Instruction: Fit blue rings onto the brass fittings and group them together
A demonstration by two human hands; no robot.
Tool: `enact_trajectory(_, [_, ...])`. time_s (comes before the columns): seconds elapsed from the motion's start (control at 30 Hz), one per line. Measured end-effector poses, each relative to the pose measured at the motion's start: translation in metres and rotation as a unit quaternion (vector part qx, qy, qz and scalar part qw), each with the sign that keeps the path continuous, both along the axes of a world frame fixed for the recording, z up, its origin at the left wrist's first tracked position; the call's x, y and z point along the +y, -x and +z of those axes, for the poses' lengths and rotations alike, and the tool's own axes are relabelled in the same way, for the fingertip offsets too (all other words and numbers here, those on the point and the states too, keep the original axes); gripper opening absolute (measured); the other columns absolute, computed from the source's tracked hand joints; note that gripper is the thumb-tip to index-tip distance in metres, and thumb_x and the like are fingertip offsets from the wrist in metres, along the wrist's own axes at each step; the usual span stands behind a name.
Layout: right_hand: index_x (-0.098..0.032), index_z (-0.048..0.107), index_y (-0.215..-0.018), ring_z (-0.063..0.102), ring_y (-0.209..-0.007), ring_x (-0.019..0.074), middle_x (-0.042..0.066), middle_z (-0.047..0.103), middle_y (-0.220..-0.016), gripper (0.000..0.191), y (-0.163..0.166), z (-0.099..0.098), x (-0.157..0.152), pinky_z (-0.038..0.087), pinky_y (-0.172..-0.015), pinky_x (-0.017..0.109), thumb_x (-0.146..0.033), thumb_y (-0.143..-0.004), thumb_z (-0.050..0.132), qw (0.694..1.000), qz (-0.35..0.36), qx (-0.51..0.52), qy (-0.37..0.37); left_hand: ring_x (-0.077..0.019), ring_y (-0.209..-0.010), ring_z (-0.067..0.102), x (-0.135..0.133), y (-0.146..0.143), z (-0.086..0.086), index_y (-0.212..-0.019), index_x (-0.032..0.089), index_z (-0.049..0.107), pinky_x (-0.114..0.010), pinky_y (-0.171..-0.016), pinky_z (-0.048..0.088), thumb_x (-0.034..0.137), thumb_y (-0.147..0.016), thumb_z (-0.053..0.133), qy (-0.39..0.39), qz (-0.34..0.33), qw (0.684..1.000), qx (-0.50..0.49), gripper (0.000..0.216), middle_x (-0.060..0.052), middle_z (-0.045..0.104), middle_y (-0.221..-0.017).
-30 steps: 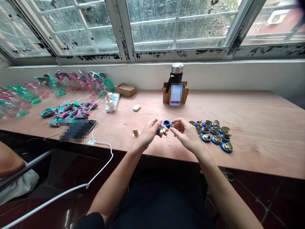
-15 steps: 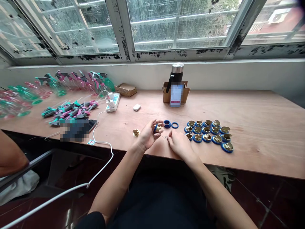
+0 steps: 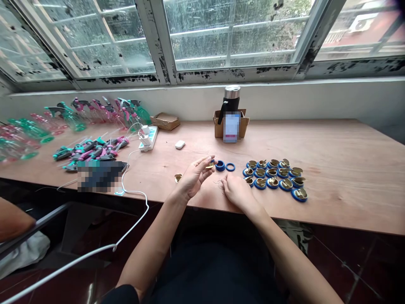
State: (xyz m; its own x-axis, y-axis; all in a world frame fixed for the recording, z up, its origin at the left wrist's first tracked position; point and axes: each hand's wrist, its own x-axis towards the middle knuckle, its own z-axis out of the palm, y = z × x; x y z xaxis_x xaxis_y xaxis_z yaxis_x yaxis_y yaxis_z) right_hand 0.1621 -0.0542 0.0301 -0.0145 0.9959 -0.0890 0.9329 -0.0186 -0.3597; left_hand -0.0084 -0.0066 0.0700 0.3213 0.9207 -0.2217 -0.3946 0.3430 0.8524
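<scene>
Over the plywood bench (image 3: 316, 169), the left hand (image 3: 193, 178) pinches a small brass fitting (image 3: 210, 166) in its fingertips, which half hide it. The right hand (image 3: 236, 192) curls down just beside a thin wire coil (image 3: 217, 184); whether it grips the wire cannot be made out. Just beyond lie two blue rings (image 3: 220, 166), then rows of brass-filled blue rings (image 3: 275, 179). Under the window (image 3: 234, 38), a cardboard box (image 3: 216, 128) holds a steel-capped flask (image 3: 230, 99).
</scene>
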Motion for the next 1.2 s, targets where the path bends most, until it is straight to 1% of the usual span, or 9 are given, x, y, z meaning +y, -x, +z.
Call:
enact_trajectory(0.2, [-0.012,0.064,-0.112,0.076,-0.099,0.0322,0.02,0.079,-0.108,0.029,-0.001,0.002,0.0,0.04,-0.072,0.035,-0.03,-0.113,0.041,1.0,-0.002,0.013,-0.001,-0.0078,-0.064,0.062,0.002,0.001,-0.001,-0.111,0.009,0.073,-0.017,-0.06,0.052,0.043,-0.095,0.075,0.031,-0.004,0.999,-0.022,0.037,-0.004,0.067,-0.084])
enact_trajectory(0.33, [-0.015,0.061,-0.101,0.073,-0.091,0.0296,0.018,0.078,-0.102,0.025,-0.004,-0.002,0.002,0.036,-0.069,0.034,-0.028,-0.111,0.042,0.999,0.005,0.048,-0.013,-0.0109,-0.066,0.064,0.003,-0.001,-0.001,-0.114,0.008,0.067,-0.019,-0.061,0.052,0.031,-0.1,0.061,0.054,0.008,0.998,-0.043,0.027,-0.009,0.07,-0.088])
enact_trajectory(0.43, [-0.02,0.056,-0.091,0.068,-0.082,0.025,0.011,0.075,-0.087,0.02,-0.008,-0.006,0.006,0.036,-0.069,0.032,-0.027,-0.107,0.047,0.99,0.004,0.134,-0.038,-0.0121,-0.069,0.065,0.002,-0.001,0.0,-0.111,0.011,0.063,-0.02,-0.062,0.052,0.016,-0.091,0.057,0.061,0.022,0.997,-0.031,0.021,-0.013,0.073,-0.097])
enact_trajectory(0.5, [-0.022,0.054,-0.089,0.062,-0.071,0.0208,0.004,0.068,-0.075,0.019,-0.01,-0.006,0.008,0.036,-0.066,0.03,-0.029,-0.106,0.05,0.972,-0.01,0.227,-0.064,-0.0113,-0.068,0.063,0.0,0.001,0.0,-0.106,0.014,0.06,-0.02,-0.06,0.048,0.01,-0.081,0.059,0.041,0.007,0.999,-0.011,0.026,-0.01,0.072,-0.098])
enact_trajectory(0.57, [-0.023,0.054,-0.091,0.052,-0.058,0.017,-0.003,0.057,-0.064,0.021,-0.011,-0.004,0.009,0.034,-0.059,0.029,-0.037,-0.106,0.052,0.934,-0.024,0.348,-0.084,-0.0099,-0.066,0.061,-0.002,0.002,0.0,-0.102,0.016,0.06,-0.019,-0.056,0.043,0.012,-0.076,0.063,0.005,-0.025,1.0,0.017,0.027,-0.005,0.068,-0.095])
enact_trajectory(0.7, [-0.023,0.054,-0.093,0.034,-0.048,0.0112,-0.008,0.043,-0.059,0.036,-0.007,0.006,0.004,0.024,-0.048,0.026,-0.057,-0.101,0.061,0.822,-0.018,0.558,-0.11,-0.0059,-0.063,0.052,-0.008,-0.001,0.002,-0.098,0.018,0.06,-0.018,-0.056,0.034,0.033,-0.084,0.077,-0.066,-0.092,0.989,0.1,0.027,0.0,0.061,-0.091])
enact_trajectory(0.8, [-0.022,0.056,-0.093,0.031,-0.048,0.0087,-0.01,0.04,-0.058,0.041,0.0,0.013,-0.001,0.021,-0.047,0.025,-0.061,-0.096,0.069,0.776,-0.011,0.619,-0.12,-0.0054,-0.064,0.046,-0.014,-0.005,0.002,-0.093,0.016,0.061,-0.02,-0.059,0.032,0.049,-0.085,0.082,-0.101,-0.152,0.974,0.137,0.04,0.001,0.056,-0.086])
enact_trajectory(1.03, [-0.021,0.057,-0.09,0.031,-0.046,0.0064,-0.01,0.043,-0.056,0.044,0.004,0.017,-0.003,0.021,-0.045,0.023,-0.06,-0.091,0.077,0.744,0.009,0.661,-0.096,-0.0061,-0.061,0.037,-0.015,-0.006,-0.003,-0.084,0.016,0.056,-0.023,-0.058,0.025,0.059,-0.091,0.074,-0.131,-0.186,0.964,0.139,0.047,0.002,0.047,-0.078])
enact_trajectory(1.2, [-0.019,0.063,-0.088,0.041,-0.045,0.0071,-0.006,0.054,-0.059,0.04,-0.007,0.023,-0.003,0.03,-0.045,0.024,-0.056,-0.093,0.078,0.768,0.034,0.635,-0.08,-0.0072,-0.062,0.036,-0.015,-0.004,-0.001,-0.089,0.016,0.058,-0.024,-0.058,0.026,0.061,-0.088,0.076,-0.14,-0.206,0.955,0.16,0.048,0.004,0.045,-0.076])
